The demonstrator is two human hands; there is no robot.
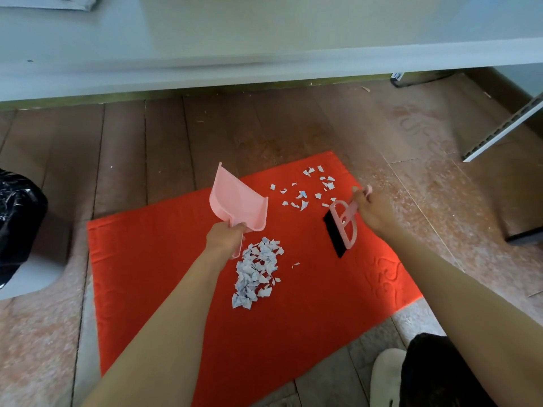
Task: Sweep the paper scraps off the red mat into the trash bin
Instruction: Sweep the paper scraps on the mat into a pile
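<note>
A red mat (pixel 164 259) lies on the wooden floor. A dense pile of white paper scraps (pixel 258 273) sits at its middle, and scattered scraps (pixel 308 186) lie toward its far edge. My left hand (pixel 224 237) grips the handle of a pink dustpan (pixel 235 201), held raised above the mat with its mouth pointing away. My right hand (pixel 371 211) holds a pink hand brush (pixel 342 229) with black bristles, to the right of the pile and just below the scattered scraps. The trash bin (pixel 17 227), lined with a black bag, stands off the mat at the far left.
A pale grey table edge (pixel 264 66) spans the top of the view. A white slotted rail (pixel 505 127) leans at the right, with a dark block (pixel 526 239) below it. My shoe (pixel 385 377) and knee are at the bottom right.
</note>
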